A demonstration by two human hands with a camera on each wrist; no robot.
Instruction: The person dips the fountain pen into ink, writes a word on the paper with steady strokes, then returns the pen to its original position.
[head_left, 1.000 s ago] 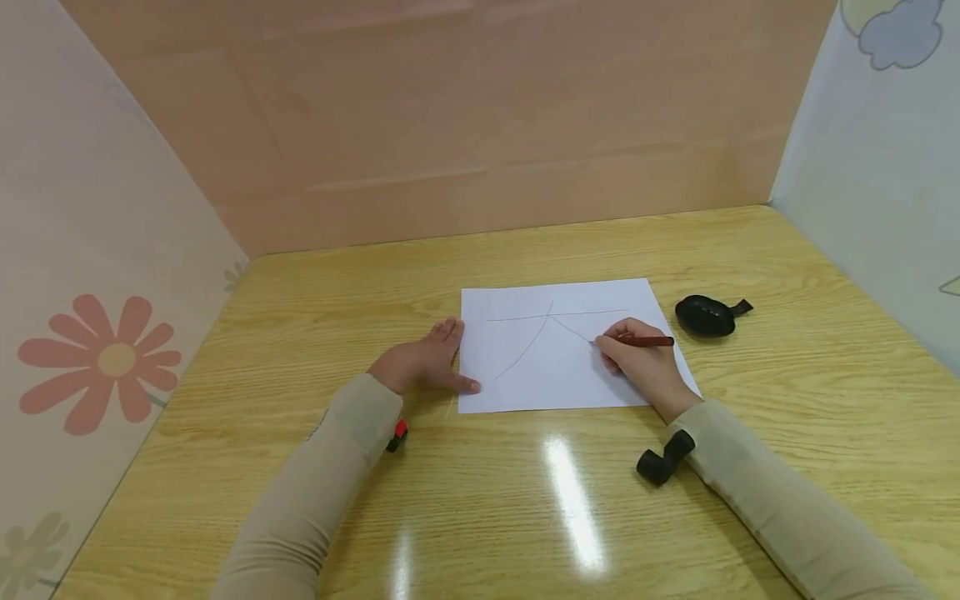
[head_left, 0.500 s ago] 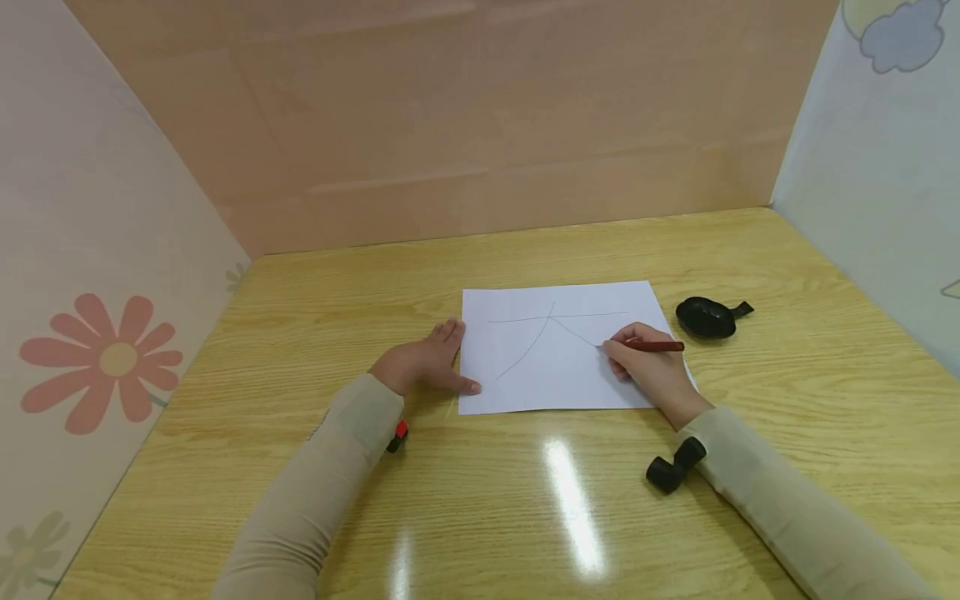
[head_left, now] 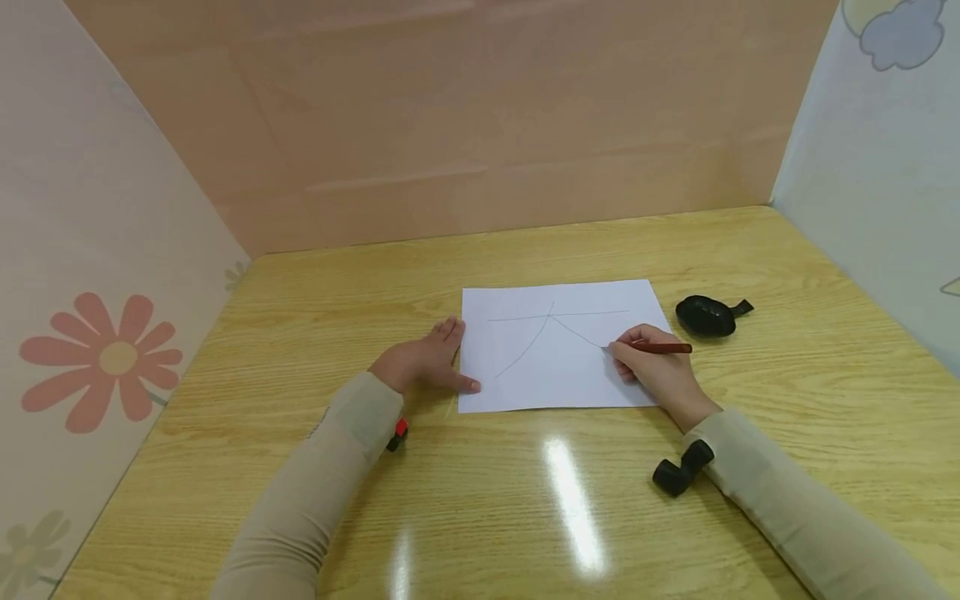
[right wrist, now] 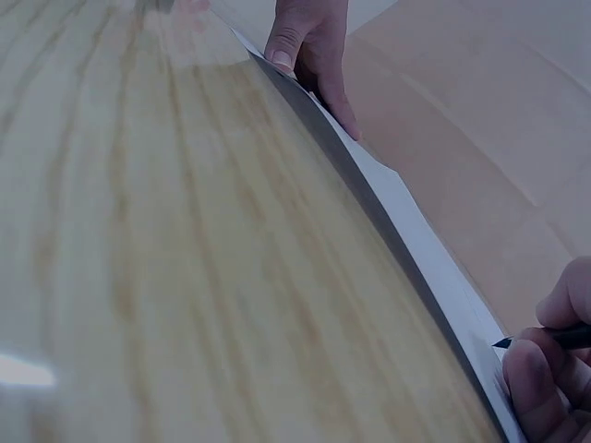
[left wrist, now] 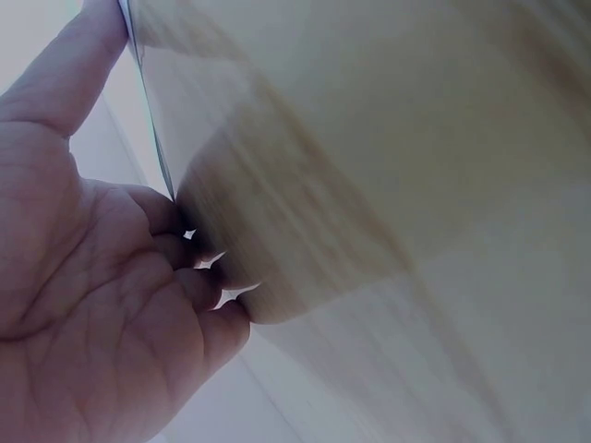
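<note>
A white sheet of paper (head_left: 540, 379) lies on the table, bearing thin drawn lines: one long near-horizontal stroke, a curve running down left and a slanted line down right. My right hand (head_left: 663, 379) pinches a dark red pen (head_left: 666, 348), its tip at the lower end of the slanted line. In the right wrist view the pointed pen tip (right wrist: 503, 343) is close over the paper. Fingers straight and thumb spread, my left hand (head_left: 423, 362) rests at the sheet's left edge, thumb on its lower left corner. The left wrist view shows its palm (left wrist: 92, 305).
To the right of the paper, a black oval object (head_left: 705, 317) with a short tab lies on the wood-grain table (head_left: 337, 292). Walls stand at the back and both sides. A black device (head_left: 682, 468) is at my right cuff, a red-and-black piece (head_left: 398, 435) by the left.
My right hand and the pen have moved a little right and down, and the slanted line is longer. My left hand has stayed in place.
</note>
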